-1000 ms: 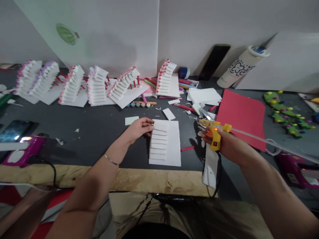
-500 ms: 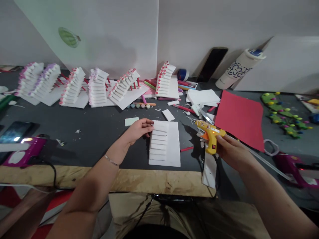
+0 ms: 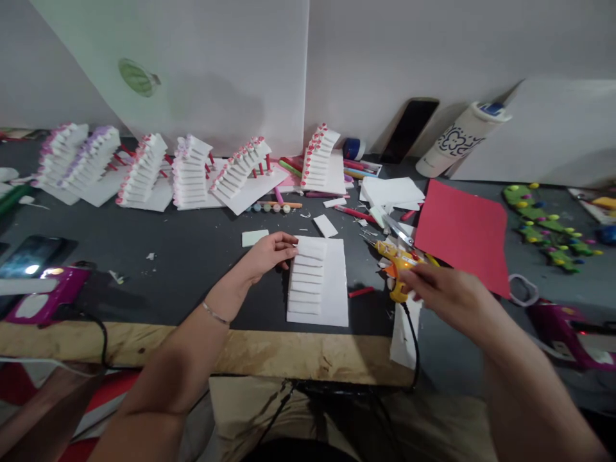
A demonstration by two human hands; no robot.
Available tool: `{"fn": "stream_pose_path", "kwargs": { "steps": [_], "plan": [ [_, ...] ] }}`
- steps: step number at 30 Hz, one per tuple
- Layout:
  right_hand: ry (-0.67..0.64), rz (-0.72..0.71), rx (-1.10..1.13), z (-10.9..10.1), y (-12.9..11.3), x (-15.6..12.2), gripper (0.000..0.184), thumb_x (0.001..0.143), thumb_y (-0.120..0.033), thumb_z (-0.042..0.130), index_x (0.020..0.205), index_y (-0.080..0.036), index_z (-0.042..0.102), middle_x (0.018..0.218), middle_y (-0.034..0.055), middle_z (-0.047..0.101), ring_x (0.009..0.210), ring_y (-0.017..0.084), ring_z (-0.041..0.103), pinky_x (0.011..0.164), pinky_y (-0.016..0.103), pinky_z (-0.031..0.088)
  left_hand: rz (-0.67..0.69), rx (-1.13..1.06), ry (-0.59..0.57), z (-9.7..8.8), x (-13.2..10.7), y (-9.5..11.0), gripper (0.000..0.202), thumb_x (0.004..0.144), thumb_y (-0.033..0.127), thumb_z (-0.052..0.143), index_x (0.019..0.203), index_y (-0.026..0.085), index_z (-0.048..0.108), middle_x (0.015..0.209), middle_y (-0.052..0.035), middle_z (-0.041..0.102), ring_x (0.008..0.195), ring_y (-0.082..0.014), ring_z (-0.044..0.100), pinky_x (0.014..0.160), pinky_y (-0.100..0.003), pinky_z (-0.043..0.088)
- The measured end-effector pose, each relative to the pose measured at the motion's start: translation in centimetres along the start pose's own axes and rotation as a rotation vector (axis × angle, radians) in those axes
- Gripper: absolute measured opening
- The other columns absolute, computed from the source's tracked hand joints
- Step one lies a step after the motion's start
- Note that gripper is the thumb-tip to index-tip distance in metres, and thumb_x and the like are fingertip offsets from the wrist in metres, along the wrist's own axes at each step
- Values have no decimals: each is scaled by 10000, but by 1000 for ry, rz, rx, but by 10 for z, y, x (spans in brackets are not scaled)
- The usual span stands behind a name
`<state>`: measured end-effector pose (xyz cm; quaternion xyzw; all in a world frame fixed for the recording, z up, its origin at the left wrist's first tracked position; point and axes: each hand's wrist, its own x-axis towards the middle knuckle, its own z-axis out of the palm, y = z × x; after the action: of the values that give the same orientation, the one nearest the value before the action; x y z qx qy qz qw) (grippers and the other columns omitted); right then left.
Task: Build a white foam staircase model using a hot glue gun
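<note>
My left hand (image 3: 272,255) is closed at the upper left corner of a white foam-board staircase model (image 3: 308,279), its fingertips pinching the edge of the steps. The model lies on a rectangular white base (image 3: 335,282) on the dark tabletop. To the right, my right hand (image 3: 437,292) has its fingers bent together around the back and handle of a yellow hot glue gun (image 3: 395,255). The gun's nozzle points left and away from me, and its black cord hangs from the handle. Part of the grip is hidden behind my fingers.
Several finished staircase models (image 3: 240,173) line the back. Scissors (image 3: 398,230), white scraps (image 3: 326,226) and a red stick (image 3: 360,292) lie around the gun. A red sheet (image 3: 459,234), tumbler (image 3: 459,141), green decorated piece (image 3: 548,224) and purple power strip (image 3: 572,327) are at right.
The glue gun has shifted slightly left and its handle now points more toward me. My right hand has turned and moved left over it. My left hand and the model stay in place.
</note>
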<state>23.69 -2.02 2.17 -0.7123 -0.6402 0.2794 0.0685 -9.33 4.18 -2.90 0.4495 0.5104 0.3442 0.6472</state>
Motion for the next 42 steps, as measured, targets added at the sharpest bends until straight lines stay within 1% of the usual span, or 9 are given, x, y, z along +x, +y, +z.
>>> {"fn": "stream_pose_path", "kwargs": {
  "steps": [2, 4, 8, 12, 16, 22, 26, 31, 42],
  "plan": [
    [143, -121, -156, 8, -41, 19, 370, 920, -513, 468, 798, -232, 674, 685, 45, 697, 633, 208, 639, 555, 301, 394, 0, -1, 0, 0, 0, 0, 268, 693, 201, 794, 904, 141, 642, 808, -20, 641, 688, -109, 582, 544, -213, 499],
    [211, -155, -272, 20, -77, 44, 284, 937, -414, 484, 888, -236, 701, 846, 57, 740, 764, 237, 673, 598, 309, 403, 2, -1, 2, 0, 0, 0, 283, 687, 207, 795, 911, 138, 637, 814, -17, 644, 691, -105, 586, 548, -210, 512],
    [204, -158, -347, 44, -109, 89, 282, 927, -387, 544, 1044, -189, 709, 1145, 132, 710, 1062, 302, 641, 738, 353, 471, -5, -17, 9, 1, 0, -1, 298, 684, 222, 807, 899, 126, 625, 763, -13, 642, 646, -99, 586, 538, -214, 519],
    [196, -152, -318, 59, -103, 110, 245, 887, -373, 606, 998, -170, 687, 1138, 155, 697, 1109, 312, 620, 814, 377, 481, -7, -41, 7, 3, -1, -2, 281, 700, 214, 804, 898, 123, 626, 728, 0, 635, 628, -92, 582, 537, -211, 521],
    [196, -121, -151, 66, -94, 117, 144, 812, -342, 666, 865, -210, 643, 944, 100, 720, 940, 282, 664, 756, 367, 479, -21, -35, 4, 4, -3, 0, 237, 722, 187, 786, 890, 121, 633, 707, 7, 628, 622, -87, 574, 541, -207, 520],
    [275, -218, 572, 63, -88, 117, 184, 719, -327, 699, 816, -215, 591, 772, 18, 677, 719, 182, 630, 694, 324, 482, -27, -43, 18, 5, -3, 0, 219, 730, 173, 777, 885, 124, 629, 708, 7, 626, 623, -95, 581, 547, -226, 530],
    [158, -237, 878, 59, -84, 99, 262, 714, -414, 728, 859, -200, 680, 703, 0, 658, 624, 135, 574, 592, 279, 467, -23, -35, 6, 5, -3, -1, 188, 753, 166, 759, 887, 121, 635, 712, -1, 635, 604, -88, 577, 552, -226, 519],
    [99, -254, 890, 68, -83, 81, 218, 726, -375, 747, 860, -204, 744, 686, -5, 656, 588, 113, 547, 566, 266, 456, -26, -35, 6, 7, -4, 0, 147, 774, 117, 718, 900, 117, 642, 749, -19, 653, 645, -95, 591, 565, -226, 521],
    [99, -181, 799, 70, -89, 76, 218, 718, -368, 749, 849, -194, 764, 660, 3, 672, 590, 129, 580, 573, 276, 489, -11, -59, -12, 7, 0, -3, 193, 766, 131, 737, 942, 120, 658, 773, -20, 653, 666, -96, 591, 556, -218, 523]
  ]
}}
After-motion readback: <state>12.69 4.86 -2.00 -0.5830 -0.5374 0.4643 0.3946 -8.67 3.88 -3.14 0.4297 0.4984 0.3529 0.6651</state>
